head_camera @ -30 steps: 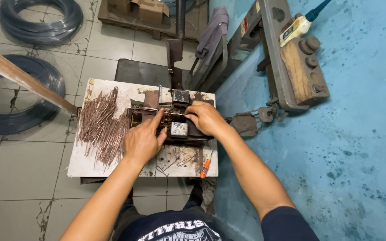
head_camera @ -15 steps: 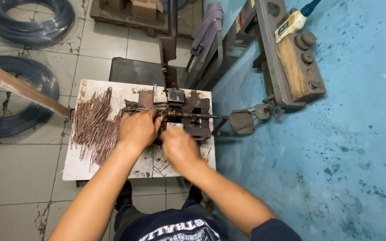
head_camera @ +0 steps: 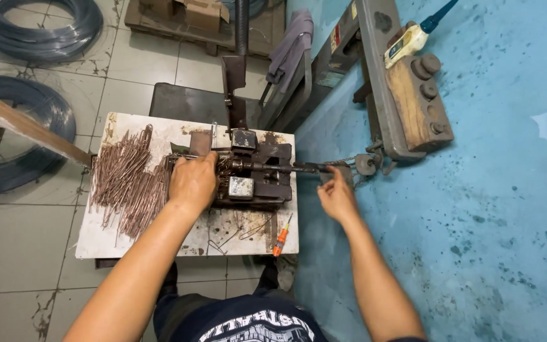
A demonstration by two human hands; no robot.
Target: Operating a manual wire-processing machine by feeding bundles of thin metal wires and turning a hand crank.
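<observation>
While the left hand [head_camera: 191,182] has kept its place at the left end of the bending jig [head_camera: 248,174], the right hand [head_camera: 337,196] has moved off it — half a second ago both hands were bunched over the jig's middle, and now the right one is out at the far end of the lever rod [head_camera: 305,168], by the blue wall [head_camera: 476,190]. That reads as a shift from loading to working the lever.

The white worktable [head_camera: 159,244] carries everything. The jig lies just beyond the left fingers, which are curled down and closed on its left edge, apparently pinning a wire piece, though the piece itself is hidden. The pile of bent wire pieces [head_camera: 125,183] lies just left of those knuckles. The right fingers are wrapped loosely round the rod's tip; I cannot tell how firmly. A small orange screwdriver [head_camera: 280,237] lies between the two wrists.
</observation>
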